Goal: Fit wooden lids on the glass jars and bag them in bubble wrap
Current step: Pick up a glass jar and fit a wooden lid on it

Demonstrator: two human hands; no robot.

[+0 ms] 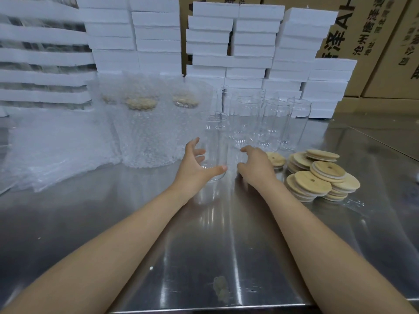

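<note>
At the far left of the table stood the jars already lidded and bagged in bubble wrap, and just right of them my left hand curved spread-fingered around the nearest bare glass jar, thumb at its base, not yet clamped. My right hand hovered loose and empty between that jar and the wooden lids. I judged the risk was tipping it into the other jars standing close behind.

Count of the things on the bench

Three bubble-wrapped jars with lids stand far left; about seven bare glass jars stand centre, some hidden behind others; roughly a dozen wooden lids lie piled right.
</note>
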